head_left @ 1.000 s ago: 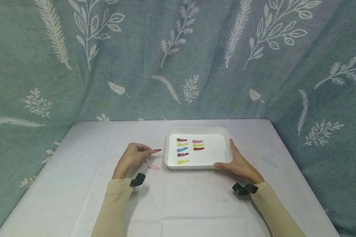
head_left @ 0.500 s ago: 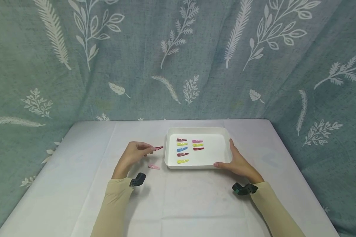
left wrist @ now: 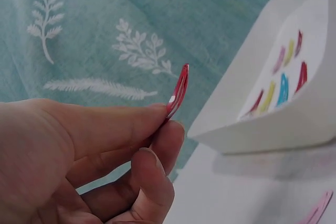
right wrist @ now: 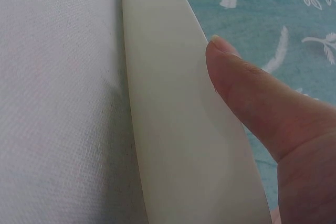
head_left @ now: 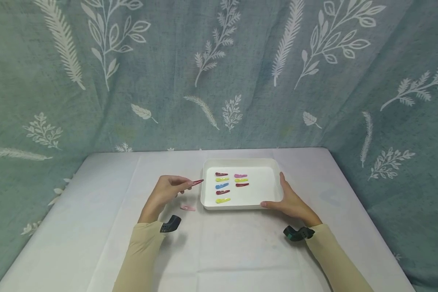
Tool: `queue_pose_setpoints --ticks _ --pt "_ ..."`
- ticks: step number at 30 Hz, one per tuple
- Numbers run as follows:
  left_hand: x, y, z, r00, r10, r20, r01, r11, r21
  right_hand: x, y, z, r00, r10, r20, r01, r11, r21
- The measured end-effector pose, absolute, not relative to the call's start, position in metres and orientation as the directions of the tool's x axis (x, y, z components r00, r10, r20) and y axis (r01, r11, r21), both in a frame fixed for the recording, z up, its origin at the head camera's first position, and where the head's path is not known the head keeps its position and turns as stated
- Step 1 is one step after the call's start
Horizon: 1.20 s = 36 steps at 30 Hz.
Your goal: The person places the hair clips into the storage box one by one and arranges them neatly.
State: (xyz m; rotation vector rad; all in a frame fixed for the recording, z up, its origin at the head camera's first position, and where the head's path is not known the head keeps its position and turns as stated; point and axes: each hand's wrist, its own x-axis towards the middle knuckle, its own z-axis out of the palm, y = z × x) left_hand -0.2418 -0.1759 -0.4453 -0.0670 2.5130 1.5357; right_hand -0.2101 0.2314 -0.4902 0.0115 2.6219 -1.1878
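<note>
Between thumb and fingertips, my left hand (head_left: 166,192) pinches a red snap hair clip (left wrist: 180,92) with white spots. The clip is raised above the table, its narrow end by the left rim of a white tray (head_left: 233,207). At the tray's front right corner, my right hand (head_left: 295,205) grips it, thumb on the front rim and fingers along the right side. Inside the tray lie two columns of hair clips, among them a blue clip (head_left: 222,186), a yellow clip (head_left: 223,200) and a pink clip (head_left: 240,176). The right part of the tray floor is bare.
A pale pink hair clip (head_left: 187,207) lies on the white tablecloth (head_left: 237,251), left of the tray and below my left hand. Behind the table hangs a blue-green curtain (head_left: 160,73) with white leaf prints.
My left hand has lifted the red hair clip and brought it slightly right, up to the tray's left rim. The right hand keeps its hold. The head view has shifted a little.
</note>
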Motion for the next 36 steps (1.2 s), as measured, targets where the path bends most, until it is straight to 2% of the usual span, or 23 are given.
queue_pose_setpoints --ticks 21,28,36 --pt "-0.253 -0.129 -0.426 -0.96 0.159 -0.23 -0.139 0.44 0.887 -0.212 0.233 -0.492 -0.966 -0.11 -0.233 0.107 0.651 -0.751" --pt "-0.256 -0.116 -0.424 -0.962 0.193 -0.192 -0.096 0.419 0.903 -0.213 0.233 -0.493 -0.967 -0.112 -0.227 0.099 0.657 -0.747" --pt "-0.26 -0.099 -0.428 -0.958 0.208 -0.197 -0.102 0.397 0.912 -0.213 0.233 -0.493 -0.968 -0.116 -0.224 0.096 0.654 -0.75"
